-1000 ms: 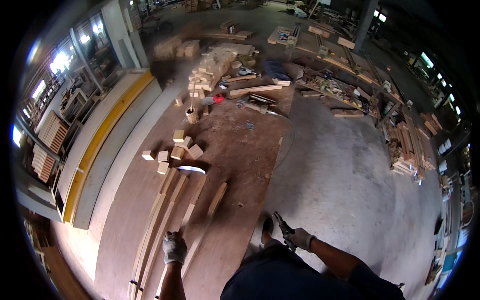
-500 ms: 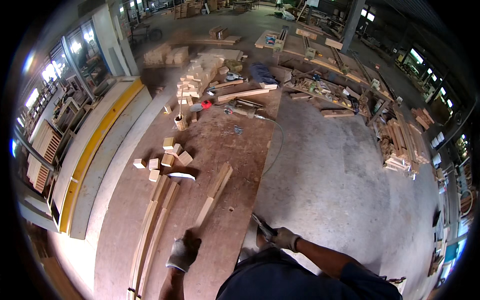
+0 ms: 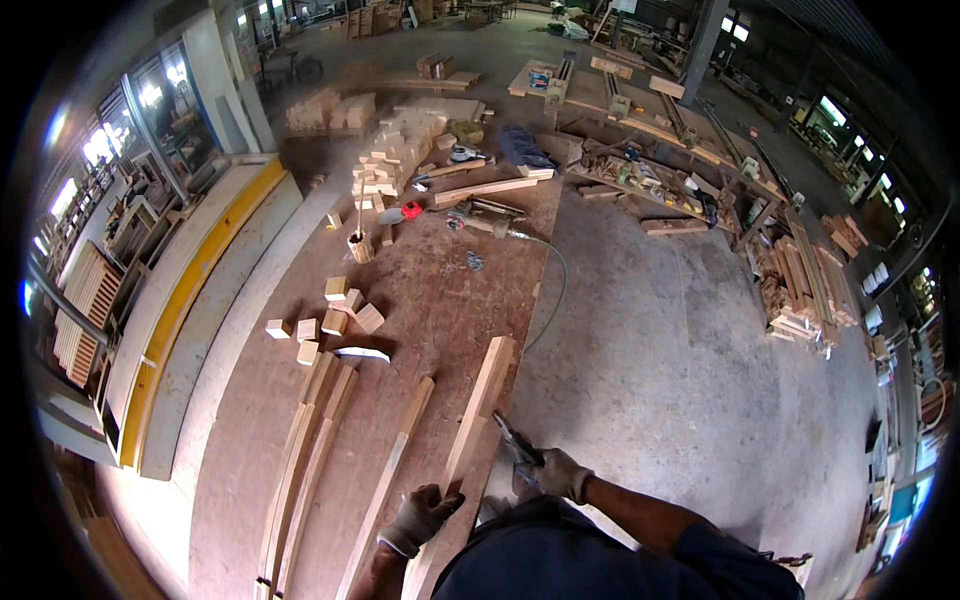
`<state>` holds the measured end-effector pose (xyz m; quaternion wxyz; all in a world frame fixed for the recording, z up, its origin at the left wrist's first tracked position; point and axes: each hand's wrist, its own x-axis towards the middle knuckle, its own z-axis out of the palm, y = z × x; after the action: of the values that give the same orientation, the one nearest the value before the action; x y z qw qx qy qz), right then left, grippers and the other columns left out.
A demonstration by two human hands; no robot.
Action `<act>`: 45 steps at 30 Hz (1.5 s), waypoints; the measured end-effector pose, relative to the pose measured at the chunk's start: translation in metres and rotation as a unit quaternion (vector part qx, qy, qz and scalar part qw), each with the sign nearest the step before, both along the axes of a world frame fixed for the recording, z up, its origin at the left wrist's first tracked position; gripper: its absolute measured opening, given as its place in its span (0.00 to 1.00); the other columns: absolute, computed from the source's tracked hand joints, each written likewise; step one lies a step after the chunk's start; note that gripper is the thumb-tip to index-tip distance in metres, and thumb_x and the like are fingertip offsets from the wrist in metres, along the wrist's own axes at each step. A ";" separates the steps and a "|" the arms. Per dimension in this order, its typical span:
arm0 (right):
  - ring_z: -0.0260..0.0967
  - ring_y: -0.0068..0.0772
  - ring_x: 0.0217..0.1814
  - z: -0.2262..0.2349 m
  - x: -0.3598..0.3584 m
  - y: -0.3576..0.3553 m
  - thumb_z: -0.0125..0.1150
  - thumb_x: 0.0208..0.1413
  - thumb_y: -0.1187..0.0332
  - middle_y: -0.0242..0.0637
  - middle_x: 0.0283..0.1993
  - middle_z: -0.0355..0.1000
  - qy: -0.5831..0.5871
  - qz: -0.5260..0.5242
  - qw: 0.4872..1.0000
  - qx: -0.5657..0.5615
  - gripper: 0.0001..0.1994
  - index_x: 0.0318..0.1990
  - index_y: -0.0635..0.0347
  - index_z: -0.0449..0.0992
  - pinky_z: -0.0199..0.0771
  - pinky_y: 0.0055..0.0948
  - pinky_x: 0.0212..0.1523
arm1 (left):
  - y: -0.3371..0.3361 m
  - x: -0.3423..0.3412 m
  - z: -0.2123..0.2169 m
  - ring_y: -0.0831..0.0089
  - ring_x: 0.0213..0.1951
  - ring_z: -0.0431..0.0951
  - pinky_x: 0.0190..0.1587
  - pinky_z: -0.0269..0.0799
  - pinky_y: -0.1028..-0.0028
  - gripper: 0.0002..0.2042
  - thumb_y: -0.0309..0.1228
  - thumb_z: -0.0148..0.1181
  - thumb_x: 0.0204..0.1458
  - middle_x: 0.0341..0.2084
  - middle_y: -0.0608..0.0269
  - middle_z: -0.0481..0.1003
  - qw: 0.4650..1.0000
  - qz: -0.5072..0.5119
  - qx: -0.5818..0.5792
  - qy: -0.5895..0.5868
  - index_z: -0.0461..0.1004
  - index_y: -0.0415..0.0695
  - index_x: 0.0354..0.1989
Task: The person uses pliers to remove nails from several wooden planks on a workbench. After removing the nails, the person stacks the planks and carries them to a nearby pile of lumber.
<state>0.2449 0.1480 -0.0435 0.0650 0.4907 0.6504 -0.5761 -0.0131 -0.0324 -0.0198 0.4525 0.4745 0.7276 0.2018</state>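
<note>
My gloved left hand [image 3: 420,520] grips a pale wooden strip [image 3: 480,405] near the tabletop's right edge, its fingers closed on the near part. Just left of that hand a thinner wooden strip [image 3: 398,455] lies lengthwise. My gloved right hand [image 3: 562,474] is closed around a dark, elongated hand tool [image 3: 518,440]. The tool points away from me, close beside the held strip; its exact kind is hard to make out. Two more long strips [image 3: 318,430] lie side by side farther left on the brown tabletop [image 3: 270,400].
Small wooden blocks [image 3: 337,320] and a white curved piece [image 3: 362,353] lie beyond the left strips. Farther off are a wooden pot with a stick [image 3: 361,245], a power tool [image 3: 478,222] with a hose [image 3: 563,290], and stacked blocks [image 3: 385,165]. Lumber piles [image 3: 800,280] stand right.
The strip by my left hand has come apart from its neighbour and moved right and nearer. My left hand has shifted right with it. My right hand, with the tool, has moved slightly left.
</note>
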 end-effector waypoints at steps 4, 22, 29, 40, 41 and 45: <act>0.72 0.23 0.40 0.014 0.004 0.002 0.59 0.66 0.62 0.34 0.37 0.80 0.036 -0.023 0.999 -0.029 0.14 0.47 0.65 0.80 0.75 0.31 0.45 | 0.001 0.004 0.001 0.78 0.22 0.74 0.27 0.74 0.73 0.18 0.43 0.63 0.64 0.21 0.66 0.73 0.992 0.090 0.035 -0.082 0.72 0.37 0.34; 0.77 0.34 0.43 0.060 -0.013 -0.009 0.59 0.66 0.64 0.43 0.39 0.81 0.077 0.100 0.987 0.098 0.11 0.45 0.63 0.80 0.76 0.33 0.49 | 0.028 0.020 0.020 0.68 0.18 0.77 0.23 0.72 0.64 0.26 0.53 0.67 0.57 0.15 0.54 0.72 0.970 0.217 0.041 -0.101 0.69 0.40 0.25; 0.80 0.55 0.47 0.060 -0.010 -0.009 0.62 0.63 0.51 0.58 0.41 0.80 0.032 0.056 0.996 0.069 0.24 0.49 0.67 0.79 0.77 0.44 0.49 | 0.025 0.020 0.019 0.62 0.21 0.79 0.28 0.73 0.60 0.26 0.55 0.66 0.56 0.16 0.51 0.75 0.979 0.192 0.043 -0.054 0.71 0.41 0.25; 0.72 0.23 0.41 0.057 -0.003 -0.002 0.59 0.67 0.62 0.34 0.39 0.80 0.138 0.030 0.990 -0.021 0.14 0.48 0.65 0.80 0.75 0.29 0.46 | 0.028 0.022 0.028 0.60 0.21 0.80 0.28 0.73 0.60 0.27 0.55 0.66 0.56 0.15 0.51 0.75 0.978 0.196 0.022 -0.063 0.71 0.40 0.25; 0.72 0.23 0.40 0.058 -0.002 -0.003 0.58 0.67 0.62 0.34 0.39 0.80 0.158 0.016 0.986 -0.043 0.14 0.47 0.65 0.80 0.75 0.29 0.46 | 0.029 0.022 0.025 0.61 0.21 0.80 0.27 0.73 0.60 0.27 0.55 0.66 0.56 0.15 0.51 0.75 0.978 0.197 0.020 -0.062 0.71 0.40 0.25; 0.72 0.24 0.40 0.072 -0.007 -0.005 0.57 0.68 0.61 0.34 0.38 0.80 0.201 -0.017 0.975 -0.098 0.14 0.45 0.65 0.80 0.75 0.30 0.45 | 0.031 0.021 0.018 0.62 0.21 0.80 0.27 0.74 0.61 0.27 0.56 0.65 0.56 0.16 0.51 0.76 0.977 0.202 0.019 -0.061 0.71 0.40 0.26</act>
<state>0.2382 0.1429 0.0281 -0.0293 0.3674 0.5820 -0.7249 0.0077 -0.0015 -0.0019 0.4366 0.3132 0.7756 0.3312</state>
